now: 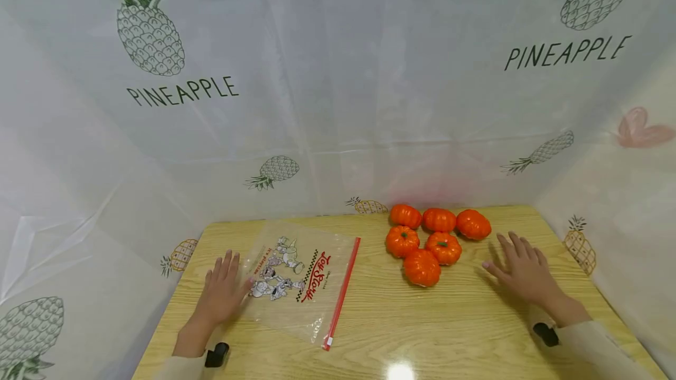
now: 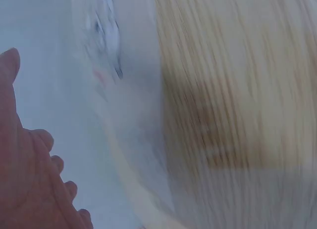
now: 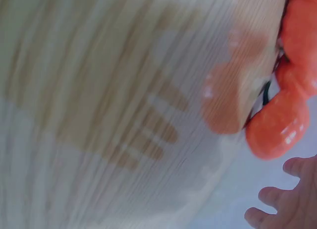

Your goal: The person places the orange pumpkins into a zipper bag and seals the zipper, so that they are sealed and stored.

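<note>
A clear zip bag (image 1: pixel 317 324) with a red slider strip and Toy Story print lies flat on the left part of the table. My left hand (image 1: pixel 222 295) is at its left edge, fingers extended, the thumb overlapping the bag in the head view. Several small orange pumpkins (image 1: pixel 422 267) sit grouped at the back, right of the middle. To their right, my right hand (image 1: pixel 528 274) hovers with fingers spread and holds nothing. In the right wrist view its fingertips (image 3: pixel 270 197) show near one pumpkin (image 3: pixel 277 127).
The wood-grain table (image 1: pixel 369 315) reflects light near its front edge. Behind it and on both sides hangs a pale sheet (image 1: pixel 338 104) printed with pineapples. The rear pumpkins stand close to this sheet.
</note>
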`<state>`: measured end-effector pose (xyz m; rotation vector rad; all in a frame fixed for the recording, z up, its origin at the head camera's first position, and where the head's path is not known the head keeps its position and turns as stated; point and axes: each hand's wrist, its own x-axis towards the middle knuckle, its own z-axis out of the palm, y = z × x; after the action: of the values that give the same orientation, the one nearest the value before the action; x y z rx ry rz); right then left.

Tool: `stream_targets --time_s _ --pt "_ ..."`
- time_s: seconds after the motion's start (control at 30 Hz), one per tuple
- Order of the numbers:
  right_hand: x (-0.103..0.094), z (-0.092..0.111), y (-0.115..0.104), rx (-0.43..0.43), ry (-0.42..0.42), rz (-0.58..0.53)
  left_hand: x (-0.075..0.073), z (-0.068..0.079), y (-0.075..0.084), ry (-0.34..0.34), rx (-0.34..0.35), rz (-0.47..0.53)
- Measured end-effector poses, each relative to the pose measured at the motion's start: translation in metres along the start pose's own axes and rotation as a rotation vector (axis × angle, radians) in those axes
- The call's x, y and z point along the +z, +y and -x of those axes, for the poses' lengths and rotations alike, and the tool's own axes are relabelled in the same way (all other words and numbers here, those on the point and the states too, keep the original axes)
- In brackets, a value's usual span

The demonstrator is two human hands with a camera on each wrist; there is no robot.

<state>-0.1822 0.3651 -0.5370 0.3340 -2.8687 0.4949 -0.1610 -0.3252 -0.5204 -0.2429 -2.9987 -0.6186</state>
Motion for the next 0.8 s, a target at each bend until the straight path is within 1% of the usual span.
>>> stream_targets --time_s 0.17,0.3,0.33,0.5,0.7,0.8 --pt "0.002 0.001 -0.015 -0.027 0.026 -0.007 0.009 0.002 0.023 0.044 0.079 0.055" --pt "0.002 0.0 -0.03 -0.056 0.044 0.0 0.016 0.004 0.043 0.049 0.117 0.07" --pt "0.001 0.0 -0.033 -0.065 0.049 -0.003 0.018 0.004 0.048 0.042 0.116 0.078" --pt "0.001 -0.002 -0.053 -0.11 0.078 -0.028 0.025 0.005 0.074 -0.003 0.119 0.052" --pt "0.004 -0.003 -0.073 -0.157 0.082 -0.054 0.033 0.008 0.099 -0.067 0.12 0.047" --pt "0.005 -0.004 -0.082 -0.179 0.087 -0.054 0.038 0.009 0.111 -0.103 0.132 0.053"
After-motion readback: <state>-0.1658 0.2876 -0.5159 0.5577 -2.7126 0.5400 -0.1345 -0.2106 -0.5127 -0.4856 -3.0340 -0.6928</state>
